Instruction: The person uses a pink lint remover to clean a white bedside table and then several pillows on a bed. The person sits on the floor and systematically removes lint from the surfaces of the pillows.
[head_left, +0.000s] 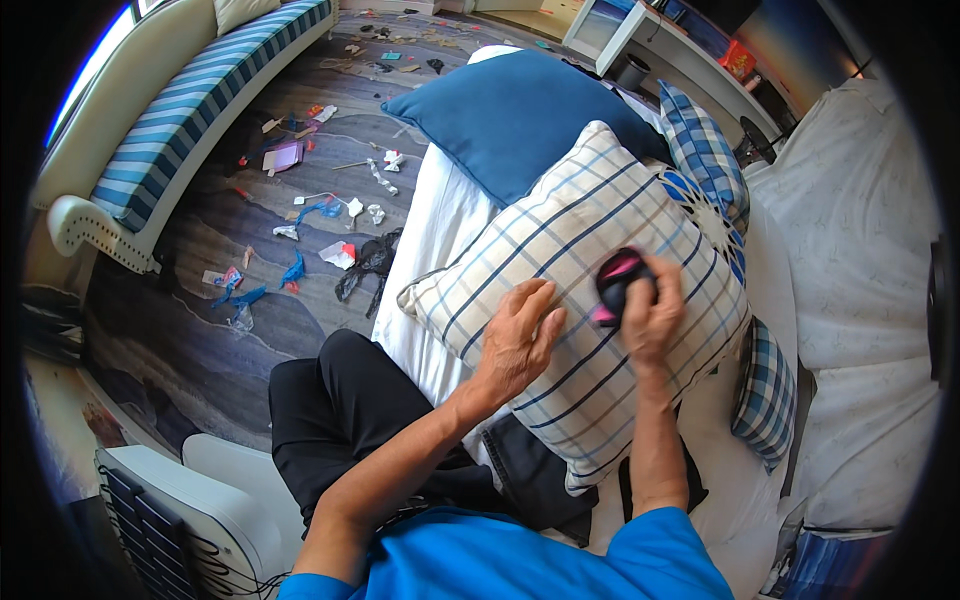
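The device [612, 284], black and pink and blurred, was over the right part of the check pillow [560, 250]; the right hand [654, 308] was closed around it. Whether device met pillow, I could not tell. The left hand [517, 338], half open with fingers bent, held nothing visible and lay at the pillow. Beyond this was a blue cushion [530, 115]; left of the bed [425, 225], scraps [284, 157] littered the floor [200, 325].
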